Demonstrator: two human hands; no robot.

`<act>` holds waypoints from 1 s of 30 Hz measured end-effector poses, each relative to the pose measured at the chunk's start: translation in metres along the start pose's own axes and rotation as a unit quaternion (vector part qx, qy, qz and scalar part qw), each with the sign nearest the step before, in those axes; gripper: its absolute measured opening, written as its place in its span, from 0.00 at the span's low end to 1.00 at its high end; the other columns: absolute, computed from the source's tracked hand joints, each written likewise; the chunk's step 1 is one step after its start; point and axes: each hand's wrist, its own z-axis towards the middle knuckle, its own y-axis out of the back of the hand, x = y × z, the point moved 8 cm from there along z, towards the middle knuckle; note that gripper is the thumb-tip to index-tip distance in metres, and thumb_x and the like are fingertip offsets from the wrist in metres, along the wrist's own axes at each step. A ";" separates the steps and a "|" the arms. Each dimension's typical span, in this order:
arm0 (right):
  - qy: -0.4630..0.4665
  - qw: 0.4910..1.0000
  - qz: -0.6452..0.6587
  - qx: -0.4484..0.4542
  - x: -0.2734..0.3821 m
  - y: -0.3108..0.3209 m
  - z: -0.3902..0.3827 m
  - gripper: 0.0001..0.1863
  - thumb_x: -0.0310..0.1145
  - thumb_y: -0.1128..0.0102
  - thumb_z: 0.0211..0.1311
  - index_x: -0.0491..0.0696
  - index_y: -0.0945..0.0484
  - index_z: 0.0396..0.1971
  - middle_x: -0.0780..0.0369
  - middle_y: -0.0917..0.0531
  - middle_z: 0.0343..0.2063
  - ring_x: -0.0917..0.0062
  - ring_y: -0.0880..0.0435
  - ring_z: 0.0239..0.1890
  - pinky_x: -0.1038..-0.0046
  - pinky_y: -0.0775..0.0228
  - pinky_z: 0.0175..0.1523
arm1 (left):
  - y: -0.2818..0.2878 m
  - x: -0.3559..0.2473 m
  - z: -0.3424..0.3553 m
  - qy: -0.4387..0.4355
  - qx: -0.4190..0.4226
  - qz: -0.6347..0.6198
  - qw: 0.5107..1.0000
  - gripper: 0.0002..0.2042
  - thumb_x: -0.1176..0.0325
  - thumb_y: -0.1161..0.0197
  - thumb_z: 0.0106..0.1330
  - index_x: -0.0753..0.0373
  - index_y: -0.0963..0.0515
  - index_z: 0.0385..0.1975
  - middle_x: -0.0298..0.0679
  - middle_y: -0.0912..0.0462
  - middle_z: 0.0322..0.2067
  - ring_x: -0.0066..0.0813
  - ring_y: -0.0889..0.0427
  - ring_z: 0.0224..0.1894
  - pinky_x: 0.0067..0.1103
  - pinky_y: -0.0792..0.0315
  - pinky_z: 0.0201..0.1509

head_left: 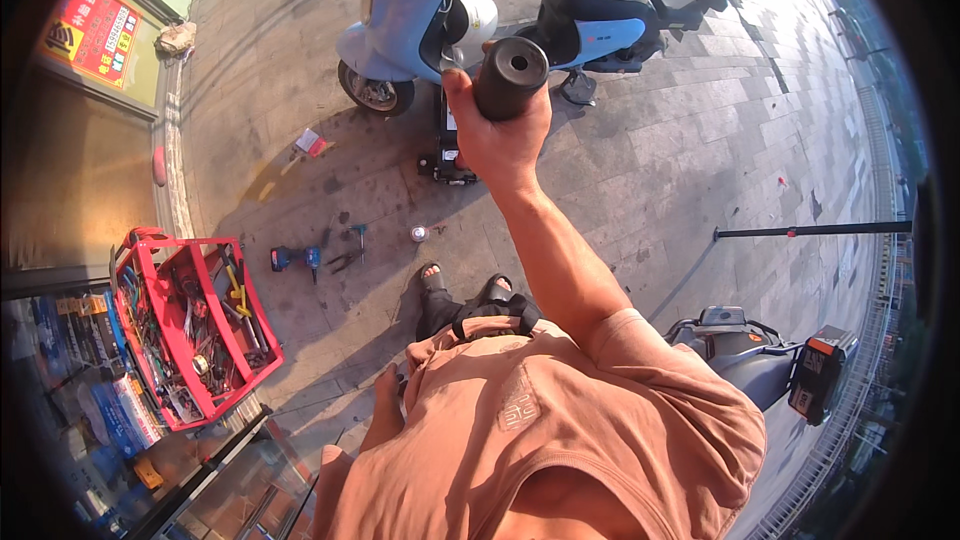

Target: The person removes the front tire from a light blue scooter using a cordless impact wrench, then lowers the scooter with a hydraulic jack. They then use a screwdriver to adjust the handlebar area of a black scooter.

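Right hand [512, 145] was wrapped around black cylinder [507, 90], raised before blue scooter [610, 37] | holed end faced the camera, long axis roughly along the view | left hand [388, 380] hung low, grip indiscernible

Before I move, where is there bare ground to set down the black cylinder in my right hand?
Right of your right hand, bare paving lies between the blue scooter and the dark pole. Another patch lies left of the front wheel, beyond the red-and-white packet. It is crowded near the drill and pliers, and in the packed red tool rack.
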 end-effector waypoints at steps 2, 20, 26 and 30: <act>0.005 1.000 -0.018 0.022 0.002 0.000 0.009 0.17 0.27 0.33 0.53 0.41 0.28 0.42 0.68 0.23 0.26 0.87 0.26 0.24 0.82 0.32 0.32 | -0.003 -0.032 0.001 -0.014 -0.008 -0.035 0.999 0.19 0.55 0.39 0.61 0.62 0.28 0.46 0.46 0.21 0.36 0.35 0.24 0.22 0.27 0.30 0.24; 0.014 0.966 0.070 0.248 0.054 0.041 -0.091 0.14 0.28 0.35 0.48 0.41 0.25 0.36 0.65 0.28 0.18 0.80 0.29 0.21 0.76 0.37 0.28 | 0.076 -0.109 0.077 -0.044 -0.041 0.109 0.992 0.20 0.54 0.39 0.60 0.63 0.26 0.45 0.42 0.20 0.35 0.33 0.23 0.25 0.25 0.30 0.21; 0.004 0.965 0.070 0.254 0.058 0.046 -0.090 0.14 0.30 0.33 0.49 0.41 0.25 0.34 0.65 0.28 0.17 0.79 0.30 0.20 0.76 0.37 0.27 | 0.067 -0.106 0.078 -0.041 0.003 0.081 0.996 0.21 0.54 0.38 0.60 0.63 0.27 0.46 0.43 0.21 0.34 0.31 0.22 0.25 0.25 0.30 0.18; 0.027 0.962 0.070 0.261 0.063 0.055 -0.085 0.14 0.26 0.36 0.44 0.41 0.24 0.34 0.64 0.28 0.14 0.80 0.30 0.15 0.79 0.41 0.21 | 0.047 -0.128 0.063 -0.069 0.036 0.077 0.994 0.19 0.56 0.40 0.62 0.61 0.31 0.47 0.41 0.22 0.32 0.28 0.22 0.23 0.21 0.30 0.19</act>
